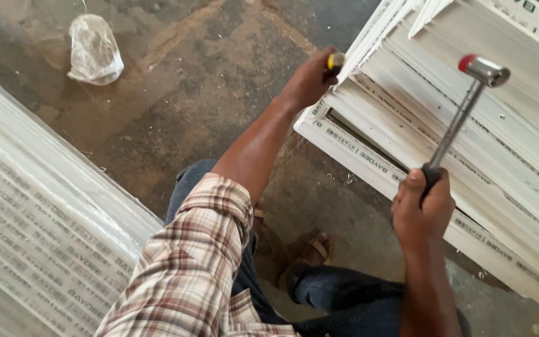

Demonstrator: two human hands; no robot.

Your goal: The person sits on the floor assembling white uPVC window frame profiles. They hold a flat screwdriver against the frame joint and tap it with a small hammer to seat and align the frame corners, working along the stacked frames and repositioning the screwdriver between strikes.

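The right hand point(422, 209) is closed around the dark grip of a hammer point(463, 115), raised with its steel head up over the white plastic frame point(407, 125) lying on the concrete floor point(207, 81). The hammer looks stiff and top-heavy, best held low on the grip as it is here. The left hand point(312, 78) is clenched on a yellow-handled tool point(335, 61) set against the frame's corner. The frame looks rigid but easily dented. A plastic-wrapped stack of profiles point(38, 218) lies to the left, a crumpled plastic bag point(93, 50) beyond.
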